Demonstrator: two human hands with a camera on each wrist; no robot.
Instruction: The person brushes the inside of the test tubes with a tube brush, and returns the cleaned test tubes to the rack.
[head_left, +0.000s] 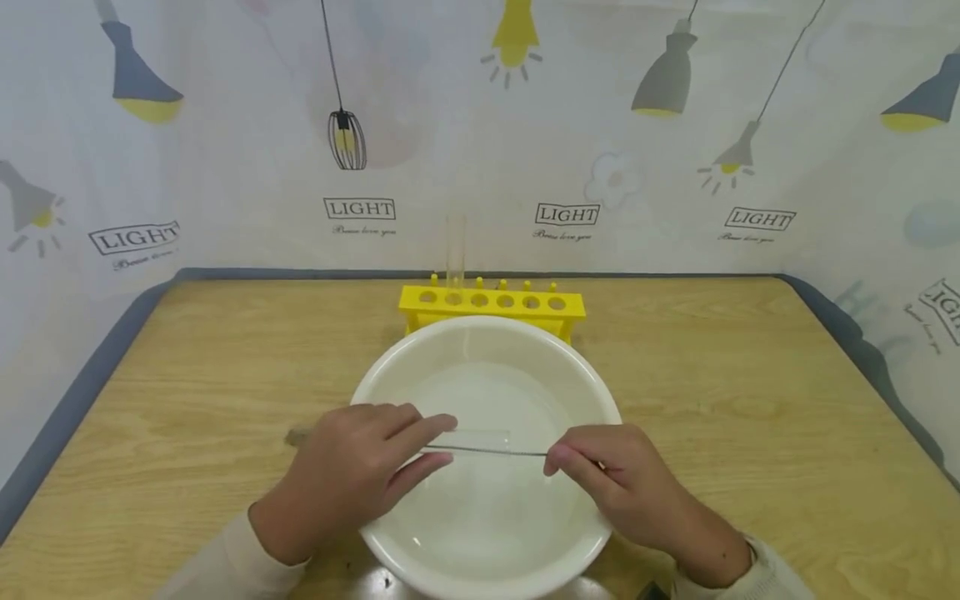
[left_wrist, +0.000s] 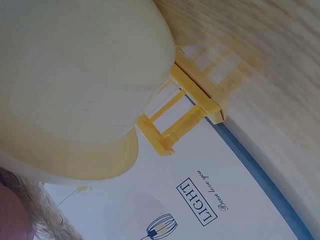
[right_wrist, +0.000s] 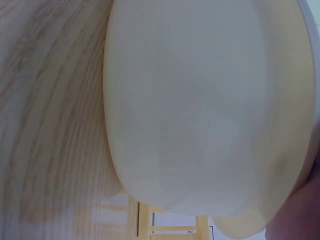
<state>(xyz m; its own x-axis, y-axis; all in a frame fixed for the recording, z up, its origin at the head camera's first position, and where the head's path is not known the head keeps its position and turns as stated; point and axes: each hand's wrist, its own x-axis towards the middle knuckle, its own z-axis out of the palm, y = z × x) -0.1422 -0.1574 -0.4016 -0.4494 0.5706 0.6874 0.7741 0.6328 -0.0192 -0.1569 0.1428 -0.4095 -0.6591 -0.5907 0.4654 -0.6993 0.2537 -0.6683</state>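
Over the white basin (head_left: 480, 550), my left hand (head_left: 352, 467) grips a clear glass test tube (head_left: 483, 439) lying nearly level, with its end pointing right. The thin twisted wire handle of a test tube brush (head_left: 528, 454) overlaps the tube and runs out past that end. My right hand (head_left: 622, 475) pinches the wire between thumb and curled forefinger, above the basin's right side. Brownish bristles (head_left: 297, 437) show left of my left hand; in the left wrist view, bristles (left_wrist: 42, 212) appear beside part of that hand (left_wrist: 12, 215).
Behind the basin stands a yellow test tube rack (head_left: 491, 302) with a row of holes and pegs. One clear test tube (head_left: 455, 254) stands upright in it. All this is on a wood-grain table (head_left: 750, 375), with a lamp-printed sheet (head_left: 465, 150) behind. A dark object (head_left: 652, 592) shows at the lower edge.
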